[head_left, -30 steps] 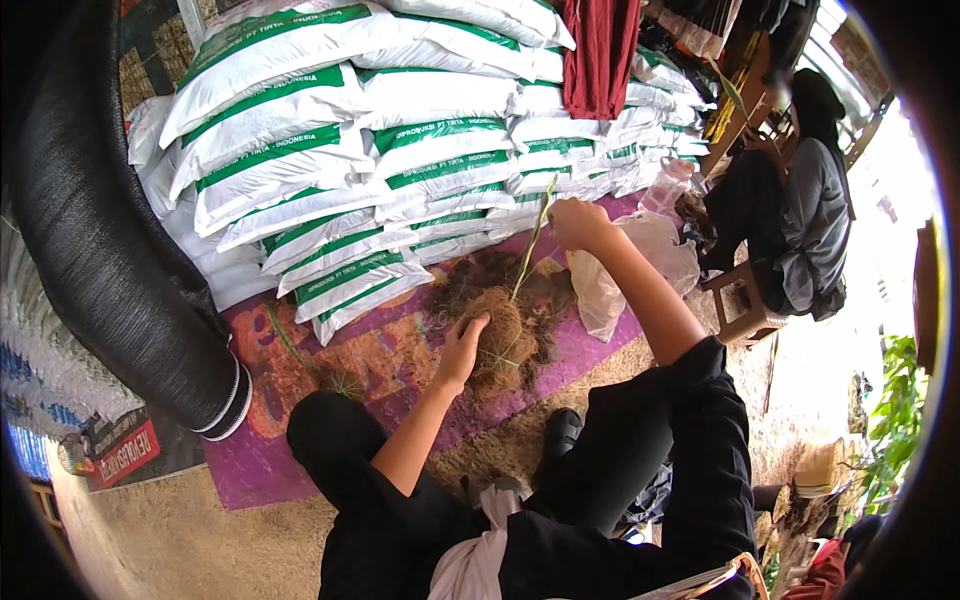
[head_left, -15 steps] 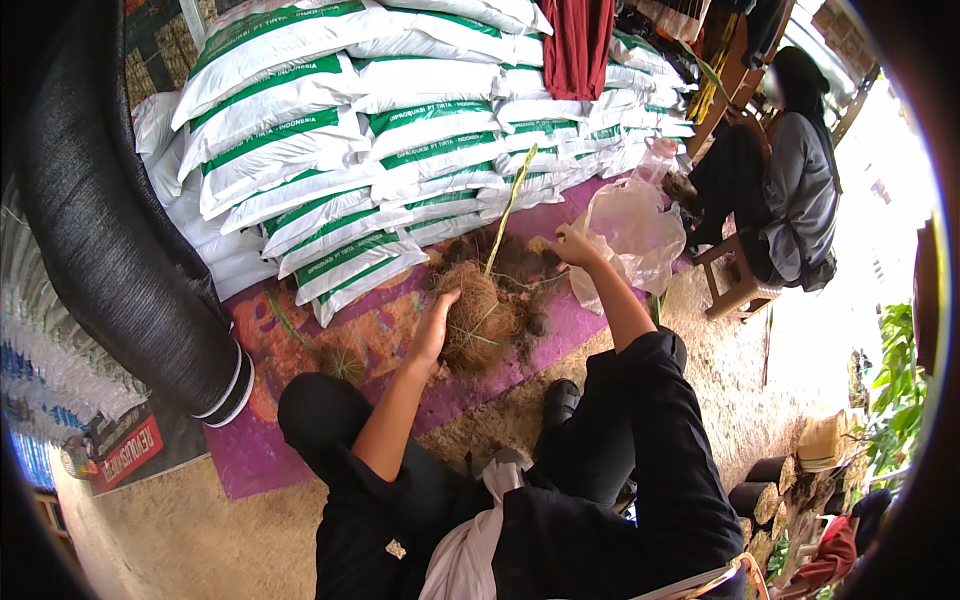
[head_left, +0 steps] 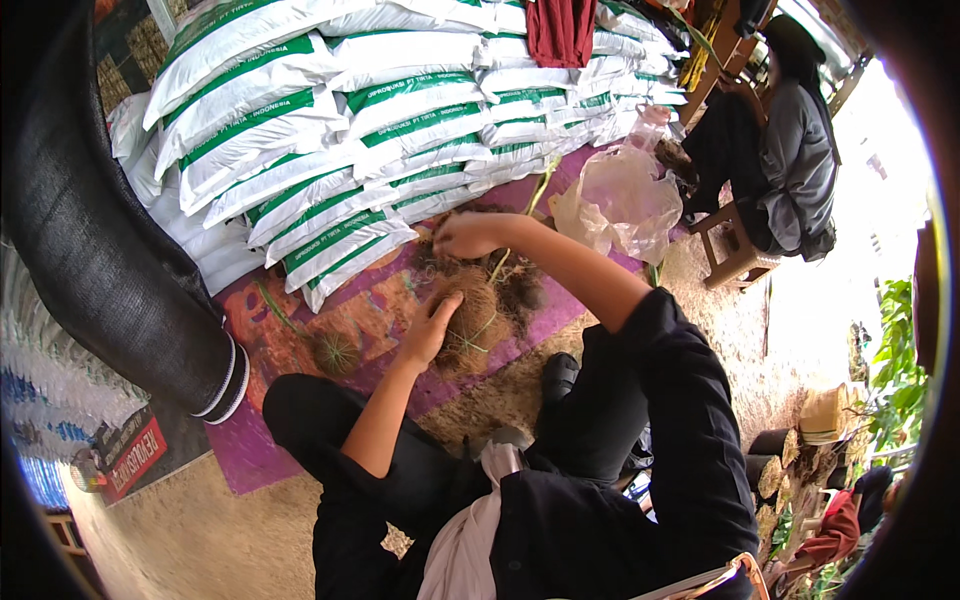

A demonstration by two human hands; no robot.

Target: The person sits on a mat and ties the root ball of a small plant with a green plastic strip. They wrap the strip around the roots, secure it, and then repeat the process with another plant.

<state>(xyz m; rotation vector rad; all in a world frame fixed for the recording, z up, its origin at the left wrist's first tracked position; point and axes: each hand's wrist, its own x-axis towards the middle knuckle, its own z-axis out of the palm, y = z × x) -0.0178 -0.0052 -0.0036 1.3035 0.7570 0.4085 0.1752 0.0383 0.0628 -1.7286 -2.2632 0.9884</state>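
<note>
A brown ball of coconut fibre point(head_left: 468, 318) sits in front of me, thin green string across its surface. My left hand point(head_left: 430, 326) is closed against its left side, thumb on top. From the ball's top a long green-yellow stem point(head_left: 543, 188) leans up and right, passing behind my right forearm. My right hand point(head_left: 468, 236) is just beyond the ball, fingers curled; what they grip is too small and blurred to make out. Loose dark fibre point(head_left: 522, 285) lies beside the ball. Left of it rests a smaller fibre ball point(head_left: 336, 353) wound with green string, a green stem reaching from it.
Stacked white-and-green sacks point(head_left: 400, 120) rise behind the purple mat point(head_left: 250, 455). A black mesh roll point(head_left: 120, 250) stands at left. A crumpled clear plastic bag point(head_left: 625, 205) lies at right, near a person point(head_left: 795, 150) seated on a low stool point(head_left: 735, 245).
My right hand has swept leftward from the plastic bag's side to just beyond the ball. My left hand stays on the ball, and the stem leans further right.
</note>
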